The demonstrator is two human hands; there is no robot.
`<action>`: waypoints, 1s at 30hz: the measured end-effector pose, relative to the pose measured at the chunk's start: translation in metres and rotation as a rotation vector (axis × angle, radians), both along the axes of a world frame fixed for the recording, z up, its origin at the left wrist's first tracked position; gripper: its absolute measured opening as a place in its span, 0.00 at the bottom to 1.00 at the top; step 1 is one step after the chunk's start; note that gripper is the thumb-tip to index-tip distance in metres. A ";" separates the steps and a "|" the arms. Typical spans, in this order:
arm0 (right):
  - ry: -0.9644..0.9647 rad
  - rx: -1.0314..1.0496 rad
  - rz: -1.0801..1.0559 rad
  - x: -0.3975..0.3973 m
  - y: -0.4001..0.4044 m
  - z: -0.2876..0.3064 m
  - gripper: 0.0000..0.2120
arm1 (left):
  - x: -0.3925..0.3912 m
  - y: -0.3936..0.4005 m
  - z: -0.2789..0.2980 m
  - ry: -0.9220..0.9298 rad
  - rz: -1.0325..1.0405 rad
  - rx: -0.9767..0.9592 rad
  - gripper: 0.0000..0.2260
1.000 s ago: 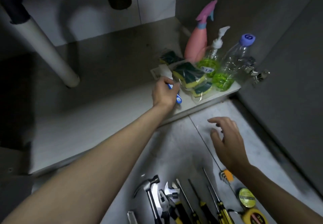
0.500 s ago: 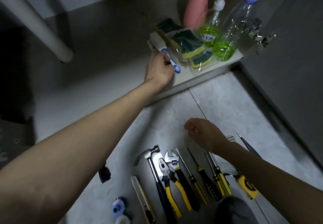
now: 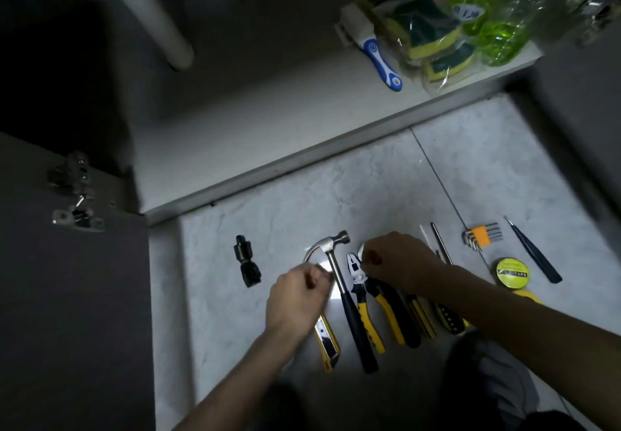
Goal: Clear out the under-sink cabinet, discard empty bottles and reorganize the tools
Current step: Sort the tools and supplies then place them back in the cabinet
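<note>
Both my hands are hovering over the tool row on the grey marble floor tile (image 3: 268,222). My left hand (image 3: 295,296) is curling its fingers beside the steel claw hammer with the black grip (image 3: 349,303), above the yellow utility knife (image 3: 327,346). My right hand (image 3: 400,262) is sitting curled over the yellow-handled pliers (image 3: 364,306). The blue-and-white scrub brush (image 3: 379,57) is lying up on the white cabinet floor (image 3: 235,121).

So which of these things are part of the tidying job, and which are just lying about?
Part of the job:
hammer
pliers
utility knife
hex keys
tape roll
blue-handled brush
sponge pack
green-liquid bottles

Just there:
drain pipe
door hinge
floor tiles
</note>
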State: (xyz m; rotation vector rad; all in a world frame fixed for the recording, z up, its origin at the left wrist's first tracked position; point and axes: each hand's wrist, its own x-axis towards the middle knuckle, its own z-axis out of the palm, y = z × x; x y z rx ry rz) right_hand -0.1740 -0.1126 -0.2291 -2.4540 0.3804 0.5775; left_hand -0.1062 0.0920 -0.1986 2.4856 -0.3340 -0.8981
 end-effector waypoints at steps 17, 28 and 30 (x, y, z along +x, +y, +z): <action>0.083 -0.102 0.090 -0.038 0.025 -0.020 0.09 | -0.004 -0.037 -0.035 0.132 -0.064 0.145 0.14; -0.037 0.117 -0.240 -0.039 -0.017 -0.003 0.09 | 0.014 -0.036 -0.012 0.170 0.283 -0.307 0.11; -0.113 0.051 -0.263 -0.029 -0.030 0.000 0.10 | 0.017 -0.035 -0.011 0.111 0.298 -0.312 0.13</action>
